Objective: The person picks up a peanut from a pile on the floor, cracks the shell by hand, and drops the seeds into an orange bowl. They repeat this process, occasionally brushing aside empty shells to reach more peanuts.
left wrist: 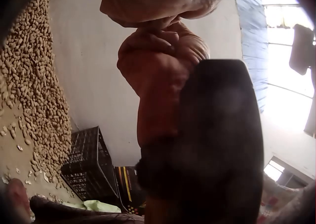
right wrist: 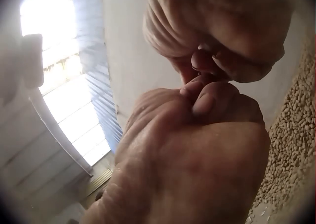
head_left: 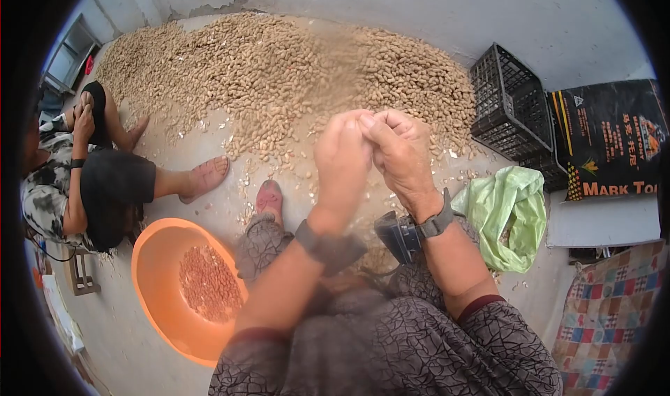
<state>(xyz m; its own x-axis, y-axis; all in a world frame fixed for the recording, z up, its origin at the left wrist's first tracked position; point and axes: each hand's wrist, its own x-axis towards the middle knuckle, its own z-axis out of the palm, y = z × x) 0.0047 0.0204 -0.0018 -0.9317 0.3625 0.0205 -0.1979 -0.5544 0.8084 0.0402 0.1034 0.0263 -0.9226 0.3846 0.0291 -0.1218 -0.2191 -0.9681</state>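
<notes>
In the head view the left hand (head_left: 342,160) and the right hand (head_left: 406,160) meet at their fingertips above the floor, thumbs and forefingers pinched together. Curled fingers of both the left hand (right wrist: 222,29) and the right hand (right wrist: 197,145) touch in the right wrist view. What seems to be a peanut (right wrist: 195,86) is between them, mostly hidden, so its shell or kernel cannot be told. The left wrist view has the left hand (left wrist: 158,66) below the right hand (left wrist: 163,4). Behind the hands spreads a heap of unshelled peanuts (head_left: 258,68).
An orange basin (head_left: 157,284) with reddish kernels (head_left: 208,281) stands left of the legs. To the right are a green bag (head_left: 513,214), black crates (head_left: 513,110), a black printed sack (head_left: 607,138) and a checked cloth (head_left: 607,312). Another person (head_left: 115,180) sits at the left.
</notes>
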